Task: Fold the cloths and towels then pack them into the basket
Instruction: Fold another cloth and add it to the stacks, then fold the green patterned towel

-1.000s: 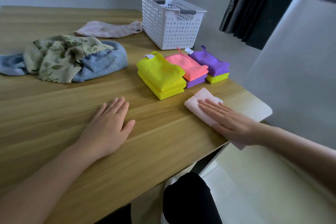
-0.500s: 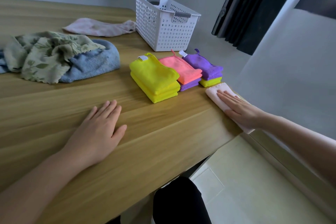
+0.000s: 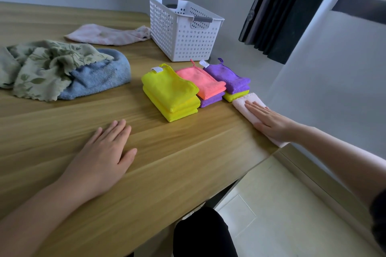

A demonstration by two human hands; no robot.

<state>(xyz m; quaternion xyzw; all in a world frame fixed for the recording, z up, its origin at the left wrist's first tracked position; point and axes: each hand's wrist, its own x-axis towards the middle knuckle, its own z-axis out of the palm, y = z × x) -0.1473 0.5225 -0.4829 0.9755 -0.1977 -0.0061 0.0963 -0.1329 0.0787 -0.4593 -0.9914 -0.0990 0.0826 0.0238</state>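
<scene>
My right hand (image 3: pixel 269 120) lies flat with straight fingers on a folded pale pink cloth (image 3: pixel 243 103) at the table's right edge, right beside the stacks. Three stacks of folded cloths stand in a row: two yellow cloths (image 3: pixel 170 93), a coral cloth (image 3: pixel 201 82) on a purple one, and a purple cloth (image 3: pixel 227 77) on a yellow one. My left hand (image 3: pixel 104 154) rests flat on the bare wooden table (image 3: pixel 167 162). The white perforated basket (image 3: pixel 183 35) stands behind the stacks. Unfolded: a floral green cloth (image 3: pixel 43 64), a blue towel (image 3: pixel 98 78), a pink towel (image 3: pixel 108 34).
The table's right edge drops to a tiled floor (image 3: pixel 282 204). A dark curtain (image 3: pixel 279 10) hangs at the back right beside a grey wall. My dark-clad knee (image 3: pixel 203 233) shows below the table's front edge.
My right hand has slid the folded pink cloth away from me along the right edge, up against the purple and yellow stack. My left hand has stayed flat on the table.
</scene>
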